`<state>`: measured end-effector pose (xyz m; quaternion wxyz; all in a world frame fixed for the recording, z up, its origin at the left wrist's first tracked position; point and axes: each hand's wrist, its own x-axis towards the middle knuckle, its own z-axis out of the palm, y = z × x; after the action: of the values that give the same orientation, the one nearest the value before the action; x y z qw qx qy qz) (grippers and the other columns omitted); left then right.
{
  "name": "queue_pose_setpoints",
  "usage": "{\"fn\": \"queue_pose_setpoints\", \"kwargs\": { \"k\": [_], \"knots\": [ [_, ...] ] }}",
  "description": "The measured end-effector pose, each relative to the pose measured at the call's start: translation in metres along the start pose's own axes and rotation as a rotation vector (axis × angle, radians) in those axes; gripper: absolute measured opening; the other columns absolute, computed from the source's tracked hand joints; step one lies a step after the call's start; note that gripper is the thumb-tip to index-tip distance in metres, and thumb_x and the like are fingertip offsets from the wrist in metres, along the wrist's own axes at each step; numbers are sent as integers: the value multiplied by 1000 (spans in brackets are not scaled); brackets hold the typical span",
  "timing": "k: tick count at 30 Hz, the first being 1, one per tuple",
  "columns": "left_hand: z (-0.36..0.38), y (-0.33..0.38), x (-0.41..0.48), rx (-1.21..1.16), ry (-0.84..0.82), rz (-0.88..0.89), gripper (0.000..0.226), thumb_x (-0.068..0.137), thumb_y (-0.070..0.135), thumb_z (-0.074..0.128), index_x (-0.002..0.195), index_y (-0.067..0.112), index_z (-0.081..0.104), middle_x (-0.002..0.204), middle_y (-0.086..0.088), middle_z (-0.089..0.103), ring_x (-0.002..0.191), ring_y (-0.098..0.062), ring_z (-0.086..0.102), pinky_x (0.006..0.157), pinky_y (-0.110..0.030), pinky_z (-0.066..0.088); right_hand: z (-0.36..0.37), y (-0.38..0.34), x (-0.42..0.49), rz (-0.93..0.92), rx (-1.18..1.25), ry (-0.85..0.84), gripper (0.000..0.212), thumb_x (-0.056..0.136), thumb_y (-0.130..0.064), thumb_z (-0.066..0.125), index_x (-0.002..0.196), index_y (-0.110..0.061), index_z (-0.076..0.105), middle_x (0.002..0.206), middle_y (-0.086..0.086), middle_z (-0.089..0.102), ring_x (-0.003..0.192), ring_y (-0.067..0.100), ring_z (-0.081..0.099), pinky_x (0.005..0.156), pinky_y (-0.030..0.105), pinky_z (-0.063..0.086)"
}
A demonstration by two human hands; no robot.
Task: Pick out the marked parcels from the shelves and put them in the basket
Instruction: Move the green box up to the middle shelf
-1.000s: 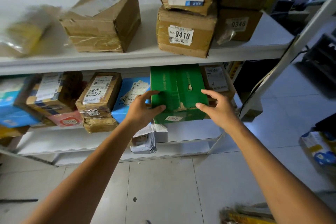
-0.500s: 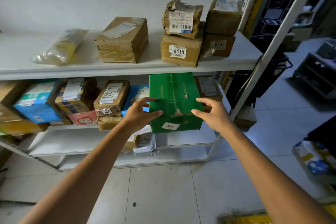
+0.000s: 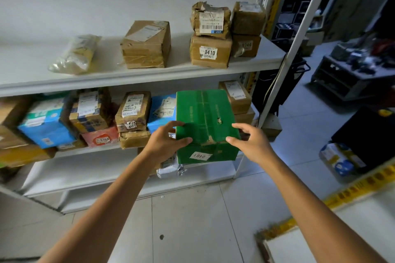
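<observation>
Room: a storeroom with a pale wall, a tiled floor (image 3: pixel 192 215) and white shelves loaded with taped parcels.
Left grip: my left grip (image 3: pixel 164 142) grasps the left side of the green parcel (image 3: pixel 205 117), thumb laid on its top face and fingers curled round the side.
Right grip: my right grip (image 3: pixel 253 144) grasps the opposite side the same way, thumb on top.
Why both: I judge the box too broad for one grip, and its top is torn near the front, so a hold on each side keeps it level.
Task's thing: the green parcel sticks out past the front edge of the middle shelf (image 3: pixel 96 151), toward that shelf's right end. I cannot tell whether its far end rests on the shelf.
Mark: a white sticker (image 3: pixel 200 156) on the near face reads 0401 upside down, which I take as the marking.
Neighbours: a blue parcel (image 3: pixel 161 111) sits just beside it on the left and a brown parcel (image 3: pixel 236 95) behind its right corner.
Upper shelf: a box labelled 0410 (image 3: pixel 210 51) stands near the right end of the upper shelf (image 3: pixel 128 77), another box stacked on it.
Basket: I cannot identify it. A yellow-edged white thing (image 3: pixel 299 241) at lower right may be it.
</observation>
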<state>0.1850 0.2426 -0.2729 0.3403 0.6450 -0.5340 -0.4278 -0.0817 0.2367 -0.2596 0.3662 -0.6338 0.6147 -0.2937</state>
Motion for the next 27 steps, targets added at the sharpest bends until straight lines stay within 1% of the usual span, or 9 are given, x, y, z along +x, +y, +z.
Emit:
{"fn": "queue_pose_setpoints", "kwargs": {
  "k": [5, 7, 14, 18, 19, 21, 24, 25, 27],
  "knots": [
    [-7, 11, -25, 69, 21, 60, 58, 79, 24, 82, 131, 29, 58, 109, 8, 52, 92, -22, 68, 71, -40, 63, -1, -8, -26, -11, 7, 50, 52, 87, -34, 74, 136, -29, 57, 146, -1, 48, 138, 18, 39, 110, 39, 35],
    [-8, 14, -34, 95, 30, 82, 59, 79, 26, 82, 132, 29, 57, 114, 3, 53, 91, -22, 68, 69, -40, 63, -4, -10, -34, -19, 11, 64, 52, 87, -34, 74, 136, -29, 57, 146, -2, 49, 138, 17, 40, 110, 39, 34],
    [-7, 43, -55, 170, 136, 165, 63, 77, 38, 83, 133, 33, 55, 123, 2, 57, 90, -15, 67, 76, -39, 60, -22, -11, -44, -56, 84, 75, 53, 86, -35, 74, 136, -30, 57, 143, -6, 50, 137, 14, 40, 109, 35, 34],
    [-8, 65, -63, 217, 231, 237, 64, 72, 47, 83, 129, 38, 56, 121, 3, 59, 93, -11, 64, 81, -41, 59, -38, -20, -39, -76, 174, 50, 52, 84, -32, 77, 133, -31, 59, 129, -14, 52, 127, 9, 45, 107, 33, 38],
    [-9, 71, -64, 230, 253, 248, 65, 71, 49, 83, 129, 39, 56, 120, 4, 59, 94, -12, 64, 81, -41, 59, -41, -22, -36, -82, 215, 36, 52, 82, -31, 79, 131, -32, 60, 130, -12, 56, 125, 11, 50, 107, 38, 44],
    [-9, 83, -64, 276, 295, 264, 67, 70, 53, 82, 130, 41, 54, 119, 4, 59, 96, -13, 62, 81, -41, 58, -46, -24, -29, -81, 307, 12, 54, 81, -26, 80, 131, -29, 61, 130, 0, 62, 119, 19, 60, 98, 45, 54],
    [-9, 99, -66, 361, 352, 283, 70, 71, 55, 80, 133, 40, 51, 121, 3, 57, 100, -16, 60, 81, -39, 57, -53, -32, -26, -78, 430, -31, 54, 85, -12, 73, 137, -15, 56, 126, 9, 63, 108, 20, 66, 83, 34, 61],
    [-9, 103, -67, 388, 368, 292, 71, 72, 56, 79, 134, 40, 51, 122, 3, 56, 101, -16, 60, 81, -38, 57, -55, -33, -25, -80, 436, -41, 55, 86, -12, 73, 138, -15, 55, 125, 9, 63, 107, 19, 66, 82, 32, 60],
    [-10, 110, -70, 421, 403, 296, 72, 71, 58, 78, 135, 41, 50, 123, 3, 56, 101, -16, 59, 80, -36, 56, -58, -37, -23, -84, 455, -61, 57, 85, -13, 73, 138, -15, 55, 125, 10, 64, 108, 22, 66, 87, 37, 60]
  ]
}}
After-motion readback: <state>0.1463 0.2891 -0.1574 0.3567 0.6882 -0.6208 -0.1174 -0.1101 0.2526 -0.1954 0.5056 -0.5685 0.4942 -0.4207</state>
